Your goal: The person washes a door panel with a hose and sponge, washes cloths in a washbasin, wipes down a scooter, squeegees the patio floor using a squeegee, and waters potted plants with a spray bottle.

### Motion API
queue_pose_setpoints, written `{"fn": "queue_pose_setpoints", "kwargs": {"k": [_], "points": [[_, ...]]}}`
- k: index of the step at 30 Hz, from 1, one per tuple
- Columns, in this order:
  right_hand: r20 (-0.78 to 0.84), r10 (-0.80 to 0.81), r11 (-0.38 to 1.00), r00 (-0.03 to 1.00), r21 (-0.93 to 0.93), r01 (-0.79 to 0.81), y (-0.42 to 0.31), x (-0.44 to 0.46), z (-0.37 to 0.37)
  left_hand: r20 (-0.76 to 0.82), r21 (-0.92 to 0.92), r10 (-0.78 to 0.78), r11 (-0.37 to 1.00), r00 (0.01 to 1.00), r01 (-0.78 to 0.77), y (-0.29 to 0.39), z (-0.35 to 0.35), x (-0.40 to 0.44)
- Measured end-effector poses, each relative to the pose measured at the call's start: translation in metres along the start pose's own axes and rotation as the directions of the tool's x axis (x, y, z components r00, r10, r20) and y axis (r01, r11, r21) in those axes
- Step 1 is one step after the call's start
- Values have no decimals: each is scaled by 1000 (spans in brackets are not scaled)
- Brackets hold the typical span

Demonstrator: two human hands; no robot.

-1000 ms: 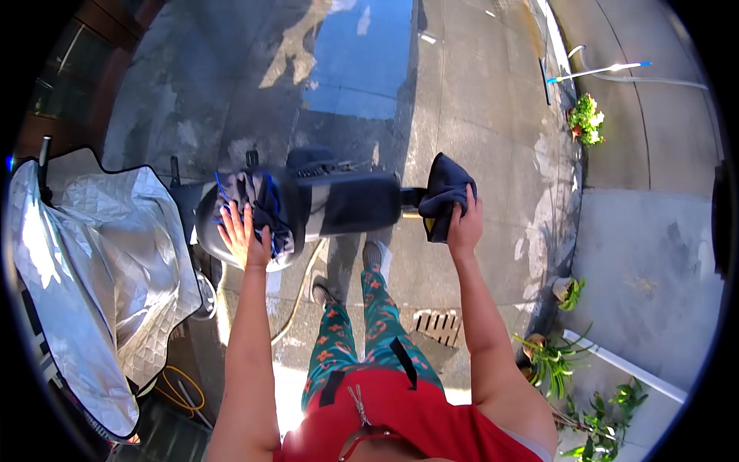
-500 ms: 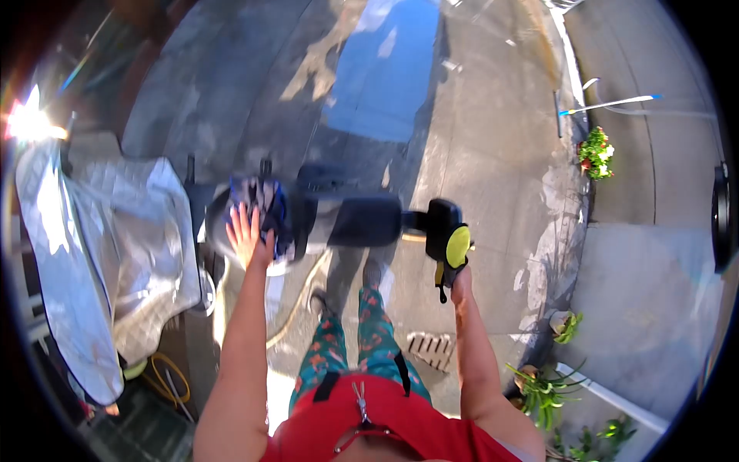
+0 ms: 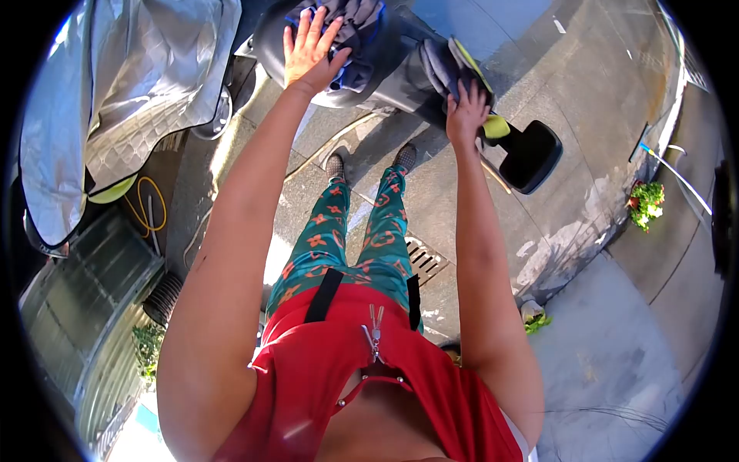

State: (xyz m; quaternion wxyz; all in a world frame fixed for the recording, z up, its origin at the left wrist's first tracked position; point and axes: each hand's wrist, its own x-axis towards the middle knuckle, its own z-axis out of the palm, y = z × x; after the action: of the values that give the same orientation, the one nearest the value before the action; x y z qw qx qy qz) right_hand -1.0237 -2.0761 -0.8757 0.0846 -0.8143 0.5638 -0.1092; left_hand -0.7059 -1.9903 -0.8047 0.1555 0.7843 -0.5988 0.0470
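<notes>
One bunched dark cloth point(image 3: 360, 37) lies on the rounded part point(image 3: 269, 50) at the left end of a long dark seat point(image 3: 404, 88), and a grey-and-yellow cloth point(image 3: 440, 68) on the seat's right half. The left hand point(image 3: 312, 54) rests on the first, fingers spread wide; the right hand point(image 3: 466, 117) touches the second, though I cannot tell whether its fingers grip. A black pad point(image 3: 531, 157) sits past the seat's right end

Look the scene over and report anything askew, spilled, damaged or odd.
Nothing is clearly broken. The silver cover hangs rumpled, its edge uneven. Pale patches blotch the paving at right, breaking its grey; whether wear or residue, I cannot tell. The cloth under the left hand is bunched, which seems ordinary.
</notes>
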Motion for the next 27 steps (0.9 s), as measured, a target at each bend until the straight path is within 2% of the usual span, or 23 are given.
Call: {"fn": "queue_pose_setpoints", "kwargs": {"k": [1,3,5,6,7,8,9,10,12,13,14,16,17,18,19,21,23,24,25,27], "points": [[73,55,998,996,8,-56,-12,-6,21,-16,6,24,1000,1000,-24,3,-4,1],[4,-67,998,998,1,67,-45,-24,33,-5,9,12,1000,1000,-12,0,-1,0],[61,-302,950,951,-69,305,-71,-57,32,32,-20,-18,1000,999,19,-4,-1,-1],[116,-371,927,921,108,360,-74,-72,26,49,-17,-26,999,998,27,-5,-2,-2],[233,-422,906,876,73,417,-76,-87,23,60,-11,-35,999,998,36,-4,-4,-1],[270,-553,833,789,152,532,-71,-102,26,60,-38,-53,998,997,56,-2,-9,-1],[528,-501,864,686,255,434,-63,-126,38,60,-64,-69,995,996,73,0,-15,-2],[578,-496,867,648,364,339,-58,-142,37,56,-88,-93,991,994,97,3,-20,-3],[545,-328,924,772,354,143,-63,-153,15,35,-159,-131,978,991,135,7,-37,-6],[607,-171,878,776,451,-158,-63,-146,3,36,-182,-155,970,987,159,9,-47,-11],[548,-65,750,834,578,-321,-61,-143,-8,41,-202,-160,965,986,165,8,-56,-19],[387,71,648,919,682,-337,-69,-118,-46,28,-250,-166,954,986,168,5,-69,-32],[201,95,702,975,681,-209,-84,-98,-75,38,-243,-185,952,982,189,5,-74,-43],[138,171,578,976,788,-213,-93,-80,-88,23,-220,-211,952,977,211,5,-79,-56],[27,159,670,987,731,-128,-106,-60,-110,31,-223,-238,945,971,239,4,-81,-70],[-142,91,734,986,679,30,-114,-26,-109,125,-198,-292,929,948,312,1,-80,-102],[-229,-213,897,950,340,283,-117,0,-88,204,-182,-325,914,924,362,-3,-82,-141],[-94,-246,923,965,282,263,-112,5,-56,257,-158,-333,911,907,380,-5,-84,-159],[83,-257,918,963,331,217,-107,-1,-34,309,-136,-339,909,889,394,-8,-86,-176],[403,-276,956,873,27,291,-109,-32,-15,378,-130,-338,902,862,411,-17,-90,-209]]}}
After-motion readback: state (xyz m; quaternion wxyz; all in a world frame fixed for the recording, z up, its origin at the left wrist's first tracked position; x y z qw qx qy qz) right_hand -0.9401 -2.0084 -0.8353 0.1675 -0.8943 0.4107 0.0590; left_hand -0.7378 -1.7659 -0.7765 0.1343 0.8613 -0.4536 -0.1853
